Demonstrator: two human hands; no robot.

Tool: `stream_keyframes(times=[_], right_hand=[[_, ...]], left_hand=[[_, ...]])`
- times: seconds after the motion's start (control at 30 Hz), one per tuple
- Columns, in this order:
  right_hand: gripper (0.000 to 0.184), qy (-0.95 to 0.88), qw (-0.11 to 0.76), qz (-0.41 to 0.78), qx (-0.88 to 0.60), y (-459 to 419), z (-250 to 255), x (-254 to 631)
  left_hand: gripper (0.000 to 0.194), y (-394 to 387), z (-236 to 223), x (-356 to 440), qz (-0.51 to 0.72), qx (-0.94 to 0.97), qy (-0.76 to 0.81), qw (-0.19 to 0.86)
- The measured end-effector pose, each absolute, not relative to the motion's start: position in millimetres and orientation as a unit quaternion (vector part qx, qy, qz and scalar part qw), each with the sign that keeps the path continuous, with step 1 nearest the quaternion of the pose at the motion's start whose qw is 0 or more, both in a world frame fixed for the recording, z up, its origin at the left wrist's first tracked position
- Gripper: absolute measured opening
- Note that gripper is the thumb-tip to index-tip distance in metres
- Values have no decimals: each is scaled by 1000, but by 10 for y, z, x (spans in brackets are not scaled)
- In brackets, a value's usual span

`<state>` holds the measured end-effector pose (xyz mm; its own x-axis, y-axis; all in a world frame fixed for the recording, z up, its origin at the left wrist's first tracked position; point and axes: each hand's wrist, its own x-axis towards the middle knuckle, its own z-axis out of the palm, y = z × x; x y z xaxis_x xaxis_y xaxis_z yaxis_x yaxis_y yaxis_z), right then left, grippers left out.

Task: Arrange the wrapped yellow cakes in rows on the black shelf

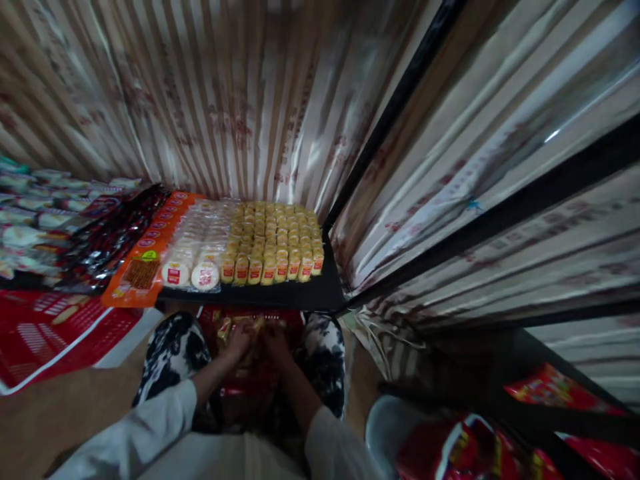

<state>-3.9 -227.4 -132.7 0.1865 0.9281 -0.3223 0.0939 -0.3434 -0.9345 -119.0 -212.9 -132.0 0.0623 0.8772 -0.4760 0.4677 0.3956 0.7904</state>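
Between my knees sits a red basket (pixel 250 385) with small yellow-wrapped snack packs (pixel 224 329) inside. Both hands are down in it, close together. My left hand (pixel 242 337) is closed, its fingers around a small yellow snack pack (pixel 259 325). Beside it, my right hand (pixel 275 339) is curled downward; shadow and blur hide what its fingers hold. Just beyond the basket, similar yellow snack packs (pixel 280 247) stand in tight rows on a black shelf (pixel 280 293).
Left of the yellow rows lie round white packs (pixel 205 274), an orange packet (pixel 136 272), dark shiny packets (pixel 107 243) and white packets (pixel 30 213). A red crate (pixel 55 340) is at left. Red bags (pixel 475 450) fill a pale tub (pixel 383 427) at lower right. Black frame bars (pixel 390 107) cross the striped sheeting (pixel 240 100).
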Motion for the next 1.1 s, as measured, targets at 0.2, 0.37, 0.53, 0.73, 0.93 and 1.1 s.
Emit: stream_keyframes(times=[0.2,0.37,0.53,0.73,0.93,1.1], right_hand=[[36,-336,474,511,-634,-2311,-1021,137],[42,-353,520,472,-618,-2277,-806,248],[59,-316,525,470,-636,-2246,-629,344],[62,-430,499,378,-651,-2296,-450,549],[47,-381,546,482,-570,-2219,-328,664],[48,-308,605,438,-589,-1991,-283,734]], left_hand=[[28,-2101,-707,-1140,345,423,517,660],[41,-2066,-460,-1051,358,410,453,706],[39,-1938,-372,-955,350,429,467,689],[35,-1689,-209,-945,252,542,428,678],[49,-1454,38,-833,211,596,425,647],[52,-1268,189,-593,269,612,408,622]])
